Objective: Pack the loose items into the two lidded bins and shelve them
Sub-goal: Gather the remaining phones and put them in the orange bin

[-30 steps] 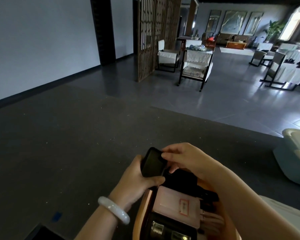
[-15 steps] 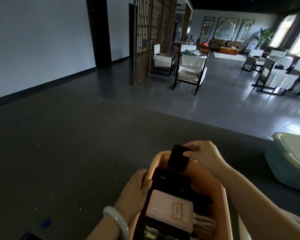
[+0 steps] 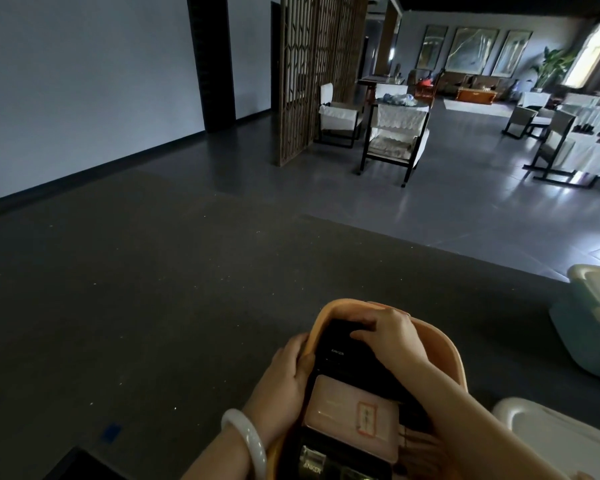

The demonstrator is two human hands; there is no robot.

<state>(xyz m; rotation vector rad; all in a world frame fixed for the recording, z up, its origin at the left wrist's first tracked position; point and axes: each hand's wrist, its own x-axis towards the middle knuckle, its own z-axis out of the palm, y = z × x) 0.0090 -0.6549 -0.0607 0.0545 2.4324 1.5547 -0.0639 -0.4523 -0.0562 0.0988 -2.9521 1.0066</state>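
An orange bin (image 3: pixel 340 304) sits on the dark floor right below me. Inside it lie a black Anker power bank (image 3: pixel 336 353), a pink box (image 3: pixel 347 414) with a red-edged label, and another black Anker item (image 3: pixel 312 467) at the near end. My left hand (image 3: pixel 284 372), with a white bangle on the wrist, grips the bin's left wall. My right hand (image 3: pixel 388 337) lies inside the far end, fingers spread and pressing down on a small black device that it mostly hides.
A teal bin (image 3: pixel 589 341) stands on the floor at the right, and a white lid (image 3: pixel 561 441) lies at the bottom right. A blue tape mark (image 3: pixel 111 432) is on the floor at the left. Chairs (image 3: pixel 395 140) and a wooden screen (image 3: pixel 312 74) stand far ahead.
My right hand has lowered the small black device from above the rim into the bin's far end. My left hand let go of the device and took the bin's left wall.
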